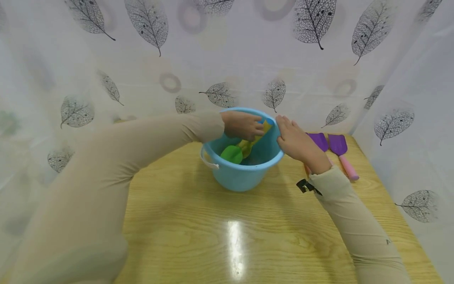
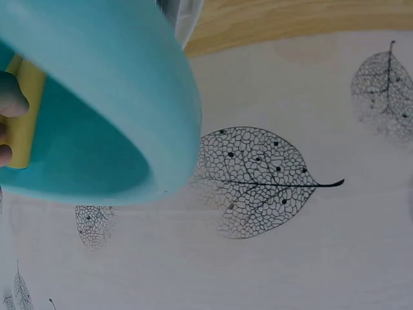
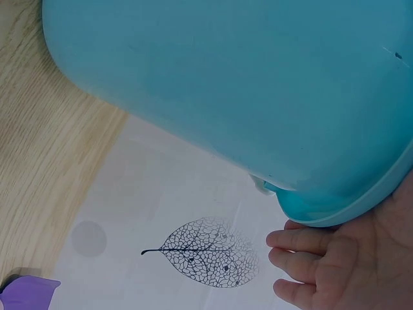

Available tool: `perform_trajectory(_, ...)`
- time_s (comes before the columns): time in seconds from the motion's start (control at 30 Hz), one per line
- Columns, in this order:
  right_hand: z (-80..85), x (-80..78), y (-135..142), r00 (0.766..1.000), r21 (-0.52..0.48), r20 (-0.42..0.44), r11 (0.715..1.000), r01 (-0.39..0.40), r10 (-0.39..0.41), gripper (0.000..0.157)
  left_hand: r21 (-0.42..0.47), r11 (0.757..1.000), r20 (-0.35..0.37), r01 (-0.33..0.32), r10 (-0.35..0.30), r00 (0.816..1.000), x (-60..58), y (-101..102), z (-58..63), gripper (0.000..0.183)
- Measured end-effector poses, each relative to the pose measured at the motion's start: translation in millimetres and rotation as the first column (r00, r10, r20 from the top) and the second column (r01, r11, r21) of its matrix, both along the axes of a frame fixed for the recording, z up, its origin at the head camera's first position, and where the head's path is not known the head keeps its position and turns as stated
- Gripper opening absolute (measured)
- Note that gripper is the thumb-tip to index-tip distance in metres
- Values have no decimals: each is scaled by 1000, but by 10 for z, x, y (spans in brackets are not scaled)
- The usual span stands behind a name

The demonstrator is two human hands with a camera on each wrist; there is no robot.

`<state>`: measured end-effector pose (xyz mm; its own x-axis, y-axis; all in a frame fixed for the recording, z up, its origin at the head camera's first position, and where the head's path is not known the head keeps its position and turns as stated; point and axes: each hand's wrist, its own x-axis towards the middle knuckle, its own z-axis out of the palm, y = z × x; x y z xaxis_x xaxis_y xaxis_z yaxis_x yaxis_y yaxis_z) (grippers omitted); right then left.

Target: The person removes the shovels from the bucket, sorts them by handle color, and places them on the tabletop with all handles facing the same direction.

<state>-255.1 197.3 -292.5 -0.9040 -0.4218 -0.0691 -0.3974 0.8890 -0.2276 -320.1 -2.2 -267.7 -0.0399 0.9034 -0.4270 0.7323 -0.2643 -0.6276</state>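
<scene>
A light blue bucket [image 1: 239, 179] stands upright on the wooden table, its white handle [image 1: 208, 161] hanging at the left side. My left hand [image 1: 242, 125] reaches over the rim into it and grips a yellow plastic piece with a rounded, handle-like end [image 2: 26, 116]. Its lower part is inside the bucket, beside a green rounded piece [image 1: 232, 154]. My right hand [image 1: 296, 140] rests against the bucket's right rim with its fingers extended; in the right wrist view the palm side [image 3: 361, 258] lies along the rim.
Two purple-bladed toy shovels [image 1: 337, 144] lie right of the bucket, one with a pink handle [image 1: 349, 167]; the other is partly behind my right hand. A leaf-printed curtain [image 1: 227, 51] hangs along the back and right edges of the wooden table [image 1: 184, 232].
</scene>
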Motion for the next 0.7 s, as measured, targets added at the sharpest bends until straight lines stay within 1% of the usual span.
perform_trajectory(0.17,8,3,-11,1000,6,10,1000,-2,2,62,22,999,-40,30,-29,999,-12,-32,-26,19)
perform_trajectory(0.27,4,3,-11,1000,3,5,1000,3,-3,63,17,999,-55,41,-40,998,-33,-59,-37,18)
perform_trajectory(0.43,1,5,-13,1000,-1,6,1000,4,-4,63,3,1000,-60,22,-22,998,-68,-120,-44,20)
perform_trajectory(0.6,10,9,-9,1000,-6,6,1000,2,-2,63,-8,1000,-103,10,-10,995,-116,-226,-62,22)
perform_trajectory(0.7,11,9,-5,1000,-5,8,1000,-3,3,63,-18,1000,-111,-19,17,994,-130,-297,-67,23)
